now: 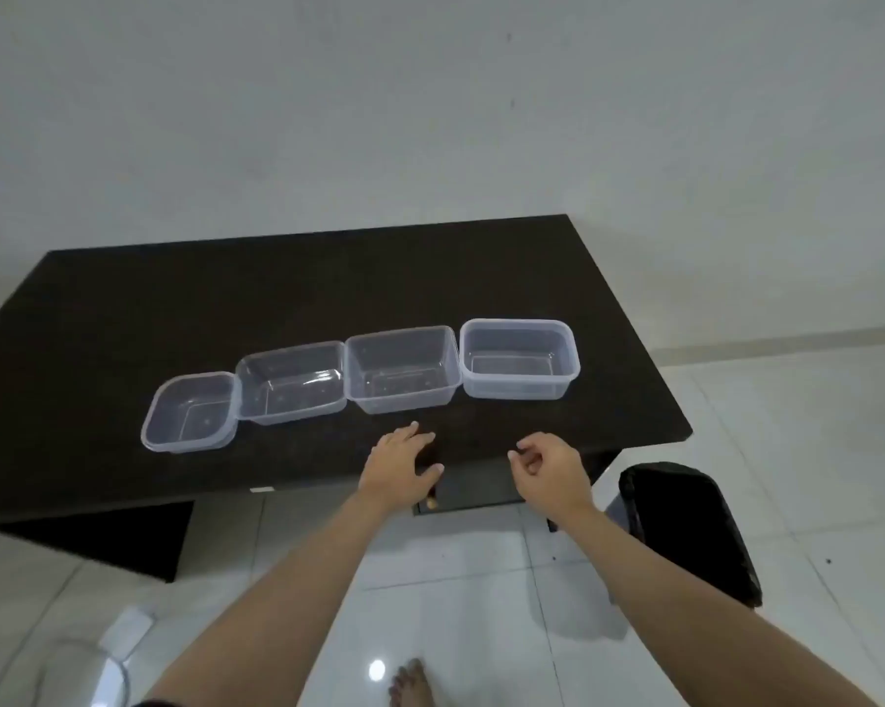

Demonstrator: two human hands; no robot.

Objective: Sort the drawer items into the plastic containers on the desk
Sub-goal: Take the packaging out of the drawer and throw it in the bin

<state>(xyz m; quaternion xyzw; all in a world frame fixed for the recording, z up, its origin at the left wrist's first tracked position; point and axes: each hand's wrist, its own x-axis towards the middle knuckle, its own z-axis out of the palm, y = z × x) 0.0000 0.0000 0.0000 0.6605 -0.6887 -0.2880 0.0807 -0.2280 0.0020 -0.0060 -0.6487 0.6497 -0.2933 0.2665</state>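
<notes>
The sorting has not really started yet, as far as this view shows. There are four clear plastic containers in a row on the dark desk point(124, 318), and all four look empty. Going from left to right there is a small square container point(190, 413), then a second container point(292, 382), then a third container point(403, 368), then a fourth container point(520, 358) at the right end. They sit side by side, almost touching each other. The drawer point(473, 489) is under the front edge of the desk, just below the hands. It looks shut or only open a tiny bit, and nothing inside it can be seen, so I cannot tell what items are in there or how many. There are two hands and both hold nothing. The left hand point(402, 464) is at the front edge of the desk with its fingers straight and a little spread, and it may be touching the desk, but I cannot tell for sure. The right hand point(550, 466) is in the air just beside it, with its fingers loosely curled and the thumb close to the first finger, pinching nothing. Still to do, I think: pull the drawer open, take the items out, and put each kind in its own container. On the white floor there is one black bin point(690, 528) at the right of the desk, and one bare foot point(412, 683) at the bottom.
</notes>
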